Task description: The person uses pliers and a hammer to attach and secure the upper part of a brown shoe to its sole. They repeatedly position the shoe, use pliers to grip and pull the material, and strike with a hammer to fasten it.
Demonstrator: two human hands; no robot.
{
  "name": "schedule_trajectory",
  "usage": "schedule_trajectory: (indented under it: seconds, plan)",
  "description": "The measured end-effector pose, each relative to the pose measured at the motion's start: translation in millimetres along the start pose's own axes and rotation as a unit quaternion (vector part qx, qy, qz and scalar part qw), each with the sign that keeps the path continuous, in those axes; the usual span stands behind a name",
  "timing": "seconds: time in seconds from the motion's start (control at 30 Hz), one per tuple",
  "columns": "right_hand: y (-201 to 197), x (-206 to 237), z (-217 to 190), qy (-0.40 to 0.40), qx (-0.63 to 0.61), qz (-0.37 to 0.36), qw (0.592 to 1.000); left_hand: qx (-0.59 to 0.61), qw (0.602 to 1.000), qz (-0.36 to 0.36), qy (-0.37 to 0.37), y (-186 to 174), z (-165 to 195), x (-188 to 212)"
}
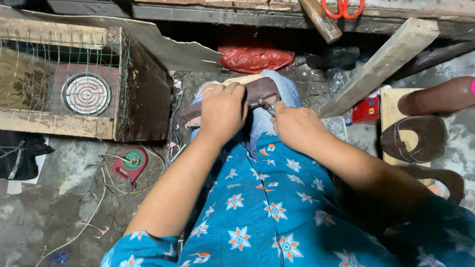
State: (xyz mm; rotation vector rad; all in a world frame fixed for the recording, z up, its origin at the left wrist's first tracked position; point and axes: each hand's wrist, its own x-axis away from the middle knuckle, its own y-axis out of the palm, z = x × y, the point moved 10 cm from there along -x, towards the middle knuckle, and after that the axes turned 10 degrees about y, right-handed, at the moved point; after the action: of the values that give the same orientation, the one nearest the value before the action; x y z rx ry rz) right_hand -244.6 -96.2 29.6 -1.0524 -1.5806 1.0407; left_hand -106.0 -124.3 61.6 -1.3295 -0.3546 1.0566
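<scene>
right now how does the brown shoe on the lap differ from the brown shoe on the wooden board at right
The brown leather shoe on the lap is gripped by the left hand while the right hand works metal pliers on it; the brown shoe on the wooden board lies untouched, opening up. Both are brown.

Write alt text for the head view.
A person's left hand grips a brown shoe on their lap while the right hand works metal pliers at its edge. More brown shoes lie at right.
</scene>
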Motion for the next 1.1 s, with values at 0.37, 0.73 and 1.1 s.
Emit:
schedule_trajectory:
  seconds: [0.37,0.73,1.1]
  plan:
    - [-1,-9,-8,-0.035,0.026,0.057,0.997,0.079,0.966,-0.219,-0.115,44,-27,-33]
    - [-10,5,-9,-0.065,0.082,0.040,0.994,-0.025,0.981,-0.186,-0.047,52,-22,-35]
    - [60,6,1,0.123,-0.582,-0.244,0.766,0.142,0.964,-0.192,-0.114,-3,-74,26]
